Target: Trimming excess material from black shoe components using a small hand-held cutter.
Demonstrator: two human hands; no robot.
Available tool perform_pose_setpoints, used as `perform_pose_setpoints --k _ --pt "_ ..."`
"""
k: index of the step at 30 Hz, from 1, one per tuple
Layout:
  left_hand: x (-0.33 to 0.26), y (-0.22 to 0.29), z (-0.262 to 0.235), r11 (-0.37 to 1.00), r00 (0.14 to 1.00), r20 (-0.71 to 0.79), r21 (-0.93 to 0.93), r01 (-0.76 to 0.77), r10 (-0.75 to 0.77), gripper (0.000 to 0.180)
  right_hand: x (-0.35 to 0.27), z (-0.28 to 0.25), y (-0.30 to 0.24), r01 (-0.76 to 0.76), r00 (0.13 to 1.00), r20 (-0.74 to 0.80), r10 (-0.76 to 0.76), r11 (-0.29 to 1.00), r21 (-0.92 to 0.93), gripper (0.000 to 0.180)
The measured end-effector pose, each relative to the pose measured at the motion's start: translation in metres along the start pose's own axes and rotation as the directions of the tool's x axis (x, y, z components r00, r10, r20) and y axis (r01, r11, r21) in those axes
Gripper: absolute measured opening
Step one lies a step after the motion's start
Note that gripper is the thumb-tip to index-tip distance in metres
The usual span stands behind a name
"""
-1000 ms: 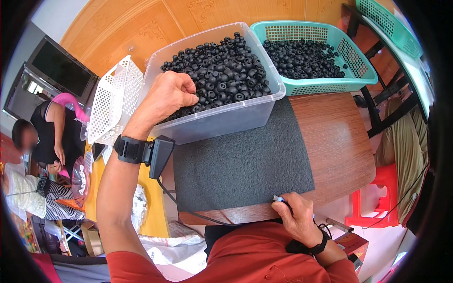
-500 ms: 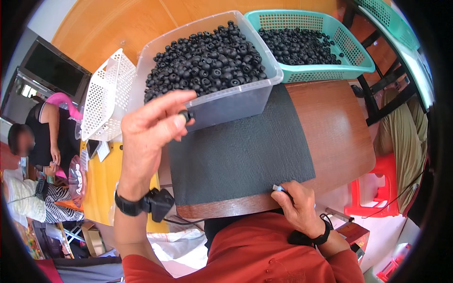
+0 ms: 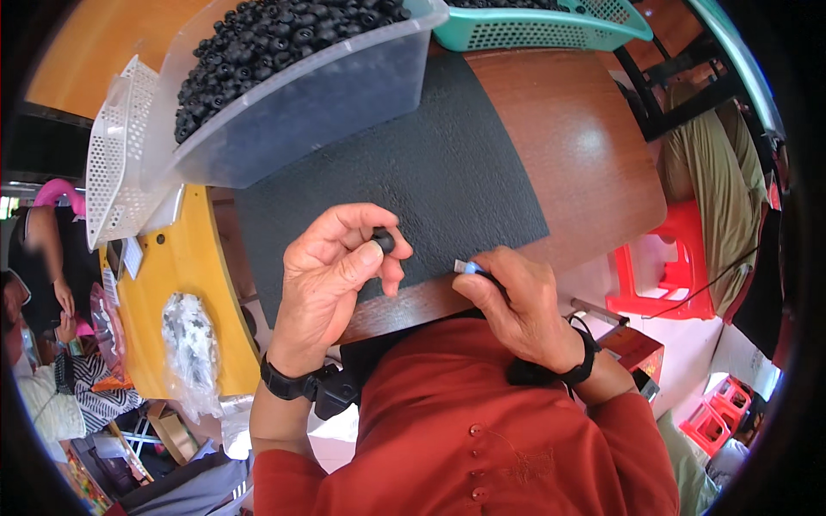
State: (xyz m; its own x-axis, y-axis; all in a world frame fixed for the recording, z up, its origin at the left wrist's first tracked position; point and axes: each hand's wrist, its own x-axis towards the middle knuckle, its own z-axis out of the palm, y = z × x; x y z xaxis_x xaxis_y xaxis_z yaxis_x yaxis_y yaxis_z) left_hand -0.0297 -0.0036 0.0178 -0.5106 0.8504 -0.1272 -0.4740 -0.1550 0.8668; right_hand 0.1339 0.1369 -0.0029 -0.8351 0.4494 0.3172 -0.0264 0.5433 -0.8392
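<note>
My left hand point(image 3: 325, 279) pinches a small round black part point(image 3: 384, 240) between thumb and fingertips, above the near part of the black mat point(image 3: 456, 155). My right hand point(image 3: 523, 305) is closed round a small tool point(image 3: 466, 267) with a flat pale tip and a blue section; the rest of it is hidden in the fist. The tip points left toward the black part, a short gap apart. Beyond my left hand stands a clear plastic bin point(image 3: 318, 116), heaped with black parts point(image 3: 275, 39) of the same kind, some showing a hole.
A teal perforated basket point(image 3: 542, 34) stands far right on the brown table point(image 3: 594, 129). At left are a white perforated basket point(image 3: 116, 163) and a yellow table point(image 3: 194, 267) with a plastic bag point(image 3: 191, 344). A red stool point(image 3: 667, 267) and people are at both sides.
My left hand has come down from the bin's near edge to the mat with the black part, close to my right hand. The view has tilted lower, so the bin and baskets sit higher.
</note>
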Motion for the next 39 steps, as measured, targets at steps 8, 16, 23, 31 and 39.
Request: perform_pose_setpoints --k 8,16,23,31,39 --pt "-0.006 -0.015 0.008 0.988 0.992 0.042 -0.097 0.120 -0.116 0.029 -0.001 0.002 -0.002 0.045 0.998 -0.041 -0.043 0.998 0.041 0.015" --pt "-0.011 -0.032 0.007 0.985 0.999 0.001 -0.162 0.053 -0.053 0.026 0.002 0.005 -0.001 0.090 0.993 -0.079 -0.084 0.994 0.070 0.015" --pt "-0.014 -0.036 0.014 0.971 0.993 0.002 -0.211 0.115 -0.117 0.026 0.004 0.010 -0.001 0.127 0.987 -0.102 -0.121 0.990 0.058 0.017" --pt "-0.016 -0.035 0.013 0.963 0.985 0.001 -0.211 0.169 -0.173 0.026 0.005 0.011 0.000 0.150 0.986 -0.078 -0.148 0.989 0.016 0.020" --pt "-0.016 -0.041 0.014 0.966 0.988 -0.002 -0.209 0.151 -0.155 0.027 0.005 0.010 0.000 0.136 0.989 -0.051 -0.137 0.990 -0.023 0.021"
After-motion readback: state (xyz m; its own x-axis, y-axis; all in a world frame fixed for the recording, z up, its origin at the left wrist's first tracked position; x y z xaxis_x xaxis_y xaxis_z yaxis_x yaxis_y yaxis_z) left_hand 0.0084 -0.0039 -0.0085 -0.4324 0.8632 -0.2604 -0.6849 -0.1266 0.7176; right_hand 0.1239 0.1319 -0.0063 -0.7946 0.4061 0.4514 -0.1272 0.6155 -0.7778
